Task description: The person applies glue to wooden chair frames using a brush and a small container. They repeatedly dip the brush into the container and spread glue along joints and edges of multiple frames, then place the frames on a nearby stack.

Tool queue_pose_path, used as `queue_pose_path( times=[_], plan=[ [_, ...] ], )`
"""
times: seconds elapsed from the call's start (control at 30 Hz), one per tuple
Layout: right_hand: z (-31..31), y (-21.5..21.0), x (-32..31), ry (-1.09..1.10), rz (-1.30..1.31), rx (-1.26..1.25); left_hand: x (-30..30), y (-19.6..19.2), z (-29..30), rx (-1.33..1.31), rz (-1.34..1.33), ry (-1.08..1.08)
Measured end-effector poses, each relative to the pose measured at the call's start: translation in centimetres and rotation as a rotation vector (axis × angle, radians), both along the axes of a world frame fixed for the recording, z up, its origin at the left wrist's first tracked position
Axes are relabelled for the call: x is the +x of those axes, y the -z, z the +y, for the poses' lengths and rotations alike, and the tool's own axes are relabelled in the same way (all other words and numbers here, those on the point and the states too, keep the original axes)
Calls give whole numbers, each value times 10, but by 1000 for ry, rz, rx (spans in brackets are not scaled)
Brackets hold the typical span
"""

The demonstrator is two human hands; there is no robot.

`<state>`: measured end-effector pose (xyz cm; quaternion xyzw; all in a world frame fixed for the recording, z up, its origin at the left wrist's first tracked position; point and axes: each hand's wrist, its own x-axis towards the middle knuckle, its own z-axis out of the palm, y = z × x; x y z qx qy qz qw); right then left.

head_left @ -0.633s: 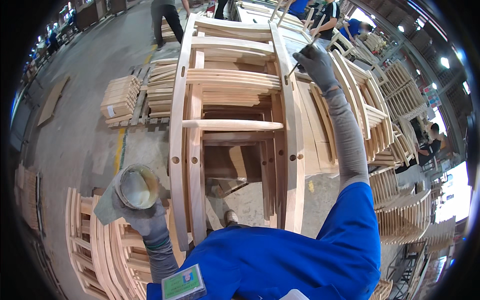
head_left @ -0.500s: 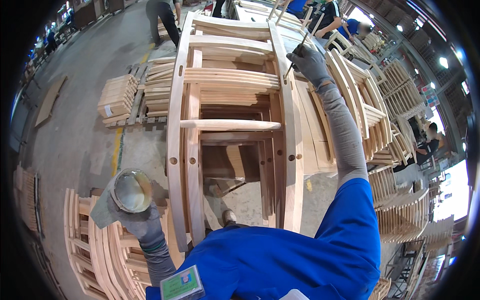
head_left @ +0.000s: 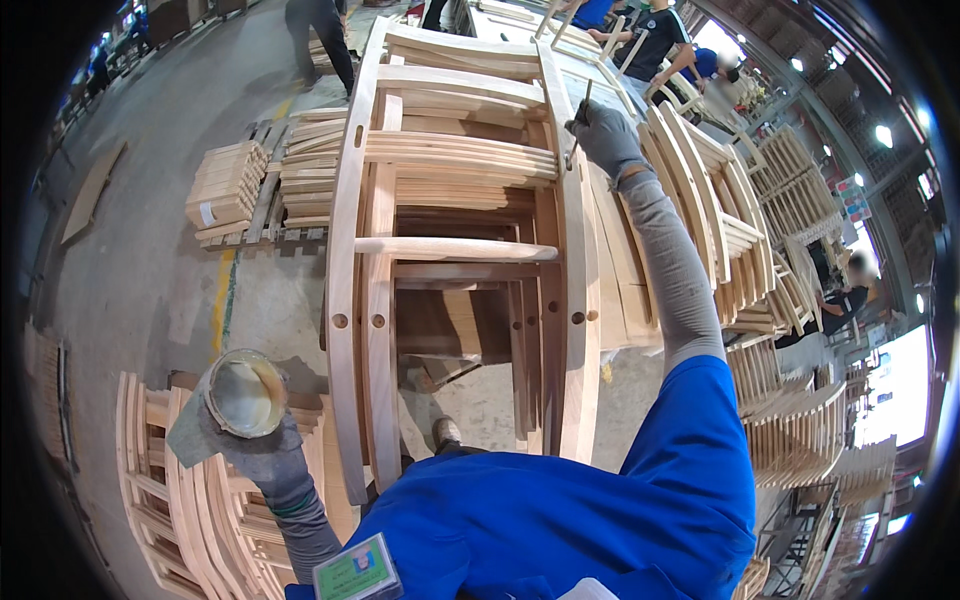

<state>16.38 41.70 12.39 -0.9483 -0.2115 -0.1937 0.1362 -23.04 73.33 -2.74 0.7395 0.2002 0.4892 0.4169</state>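
Observation:
My left hand, in a grey glove, grips a round tub with a pale, milky substance inside. A greyish-green flap sticks out beside the tub; I cannot tell whether it is cloth or card. Ahead of me stands a stack of wooden chair frames with curved slats and round holes in the posts. My gloved right hand is closed on a thin stick, its lower end against or just over the top frame's right post. Whether the stick ends in bristles is too small to tell.
More chair frames stand low at my left, and others lean at the right. Stacked wooden slats sit on a pallet beyond the left post. Co-workers work at the far right table, and a person stands at the far left.
The stick in my right hand has tipped more upright, its lower end still by the right post. My left hand with the tub has shifted slightly left and down in the picture.

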Motion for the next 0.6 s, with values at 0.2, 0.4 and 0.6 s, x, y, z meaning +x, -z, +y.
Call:
queue_pose_path(
  times=[0.2, 0.4, 0.6],
  plan=[
    [1, 1, 4, 12, -7, 41, -1, -7, -3, 126, 76, -81],
    [2, 9, -7, 52, -51, -10, -6, -5, -3, 113, 29, -76],
    [0, 11, 0, 23, -174, 101, -9, 9, 1, -259, -215, 98]
  ],
)
